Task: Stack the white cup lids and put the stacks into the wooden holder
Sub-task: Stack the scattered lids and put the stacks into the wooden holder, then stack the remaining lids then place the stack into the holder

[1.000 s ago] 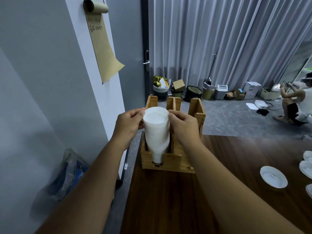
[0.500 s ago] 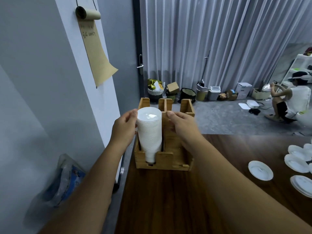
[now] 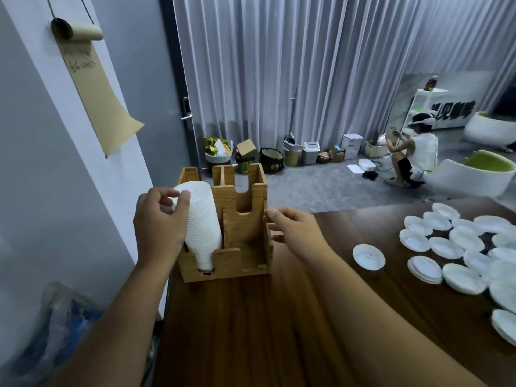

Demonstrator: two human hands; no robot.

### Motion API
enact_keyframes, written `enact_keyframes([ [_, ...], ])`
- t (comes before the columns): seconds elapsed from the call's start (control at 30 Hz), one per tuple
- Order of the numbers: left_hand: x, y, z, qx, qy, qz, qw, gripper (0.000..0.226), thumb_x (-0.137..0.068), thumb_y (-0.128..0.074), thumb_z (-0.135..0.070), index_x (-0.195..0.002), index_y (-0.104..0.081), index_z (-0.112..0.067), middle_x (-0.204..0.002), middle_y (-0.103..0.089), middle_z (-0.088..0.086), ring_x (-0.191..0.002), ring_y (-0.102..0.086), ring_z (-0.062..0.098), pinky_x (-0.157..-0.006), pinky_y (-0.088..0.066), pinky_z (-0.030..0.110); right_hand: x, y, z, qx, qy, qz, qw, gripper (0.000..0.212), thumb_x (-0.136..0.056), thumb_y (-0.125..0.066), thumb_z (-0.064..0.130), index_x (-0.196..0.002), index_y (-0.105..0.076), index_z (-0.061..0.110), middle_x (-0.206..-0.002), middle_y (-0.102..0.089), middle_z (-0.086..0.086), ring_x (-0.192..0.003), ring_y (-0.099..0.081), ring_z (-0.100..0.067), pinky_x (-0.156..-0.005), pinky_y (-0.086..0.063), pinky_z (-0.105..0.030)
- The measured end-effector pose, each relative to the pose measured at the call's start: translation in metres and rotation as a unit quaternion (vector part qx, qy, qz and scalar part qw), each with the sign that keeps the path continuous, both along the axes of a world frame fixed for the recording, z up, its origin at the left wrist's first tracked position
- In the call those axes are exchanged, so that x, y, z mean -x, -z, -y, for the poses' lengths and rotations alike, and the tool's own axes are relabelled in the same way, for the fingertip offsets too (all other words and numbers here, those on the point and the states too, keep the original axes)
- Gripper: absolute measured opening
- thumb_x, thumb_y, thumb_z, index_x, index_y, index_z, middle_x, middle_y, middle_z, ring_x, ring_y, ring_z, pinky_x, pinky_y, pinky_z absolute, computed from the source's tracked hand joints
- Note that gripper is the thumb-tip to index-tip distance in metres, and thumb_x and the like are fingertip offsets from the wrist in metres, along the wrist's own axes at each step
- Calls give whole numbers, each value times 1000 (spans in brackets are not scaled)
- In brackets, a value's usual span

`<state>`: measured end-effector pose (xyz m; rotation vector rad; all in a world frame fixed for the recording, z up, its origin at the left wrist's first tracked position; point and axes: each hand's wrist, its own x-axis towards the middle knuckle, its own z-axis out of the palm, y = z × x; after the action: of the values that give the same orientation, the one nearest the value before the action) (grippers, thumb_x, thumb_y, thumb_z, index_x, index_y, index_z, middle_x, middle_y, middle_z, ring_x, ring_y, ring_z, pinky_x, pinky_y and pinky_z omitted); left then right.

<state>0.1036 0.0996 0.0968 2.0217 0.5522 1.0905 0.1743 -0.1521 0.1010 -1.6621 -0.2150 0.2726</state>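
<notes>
A tall stack of white lids (image 3: 202,222) stands in the left slot of the wooden holder (image 3: 245,241) at the table's far left corner. My left hand (image 3: 159,222) is at the top left of that stack, thumb and fingers pinching its upper rim. My right hand (image 3: 293,227) hovers just right of the holder, fingers apart, holding nothing. The holder's right slot shows no lids. Several loose white lids (image 3: 368,256) and low piles of lids (image 3: 424,269) lie on the right side of the dark wooden table (image 3: 251,331).
A grey wall (image 3: 42,191) with a hanging paper roll (image 3: 92,79) runs along the table's left edge. A plastic bag (image 3: 55,317) sits low on the left. Beyond the table, a person (image 3: 410,155) squats on the floor near bins, boxes and white chairs.
My right hand has let go of the lid stack and moved to the right of the holder. My view has swung right, showing more lids on the table. My left hand stays on the stack's top.
</notes>
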Motion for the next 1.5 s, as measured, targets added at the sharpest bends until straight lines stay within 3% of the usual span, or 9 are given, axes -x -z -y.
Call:
enact_keyframes([
  [0.23, -3, -1, 72, -23, 171, -7, 985, 11, -99, -75, -45, -96, -68, -38, -85, -68, -22, -93, -65, -3, -64, -49, 9, 4, 24, 52, 10, 52, 6, 999, 17, -108, -67, 33, -106, -81, 24, -103, -82, 7, -102, -76, -13, -78, -63, -26],
  [0.37, -13, 20, 113, -13, 318, -76, 945, 8, -98, -74, -51, -96, -70, -45, -92, -70, -25, -84, -66, -2, -65, -50, 6, 9, 37, 82, 7, 97, -8, 995, 16, -107, -69, 33, -102, -82, 25, -96, -83, 11, -94, -77, -11, -69, -59, -22],
  [0.67, -46, 87, 190, 48, 414, -188, 889, 23, -83, -68, -69, -97, -73, -50, -67, -59, -25, -57, -54, -3, -54, -42, 14, 23, 72, 194, 62, 195, -41, 978, 19, -104, -73, 34, -94, -84, 22, -89, -82, 5, -95, -77, -16, -82, -63, -35],
  [0.8, -68, 102, 223, 36, 395, -240, 886, 8, -93, -77, -48, -87, -73, -47, -72, -64, -28, -67, -61, 3, -65, -50, 25, 23, 84, 241, 63, 234, -68, 968, 13, -104, -73, 31, -103, -83, 23, -100, -82, 2, -104, -75, -22, -91, -63, -44],
  [1.0, -103, 122, 287, 53, 331, -285, 898, 13, -96, -78, -40, -84, -73, -39, -78, -70, -17, -77, -66, -3, -51, -42, 5, 12, 104, 301, 58, 250, -119, 959, 9, -104, -74, 27, -106, -83, 30, -97, -81, 2, -97, -76, -23, -74, -61, -32],
  [1.13, -131, 142, 329, 166, 295, -303, 891, 12, -95, -80, -33, -98, -72, -24, -85, -77, 1, -80, -76, 22, -77, -67, 42, 3, 122, 338, 54, 264, -140, 953, 8, -102, -76, 28, -102, -83, 32, -99, -81, 4, -97, -76, -21, -78, -62, -35],
  [1.2, -142, 152, 347, 223, 269, -305, 886, 25, -94, -81, -34, -107, -68, -18, -86, -76, 4, -73, -79, 23, -78, -69, 47, -4, 128, 354, 55, 266, -133, 953, 8, -101, -77, 29, -99, -84, 33, -94, -81, 7, -95, -76, -19, -77, -61, -33],
  [1.33, -163, 161, 366, 270, 197, -302, 893, 35, -95, -83, -37, -110, -60, -15, -84, -73, 6, -59, -78, 18, -66, -69, 42, -22, 137, 369, 69, 248, -119, 959, 8, -101, -77, 28, -97, -84, 31, -88, -81, 5, -89, -78, -21, -79, -64, -34],
  [1.5, -178, 162, 377, 291, 189, -291, 891, 34, -92, -81, -5, -117, -60, -13, -95, -73, 11, -65, -78, 21, -64, -66, 37, -36, 142, 372, 53, 210, -113, 970, 9, -102, -75, 26, -100, -83, 28, -93, -81, 5, -88, -78, -13, -73, -62, -23],
])
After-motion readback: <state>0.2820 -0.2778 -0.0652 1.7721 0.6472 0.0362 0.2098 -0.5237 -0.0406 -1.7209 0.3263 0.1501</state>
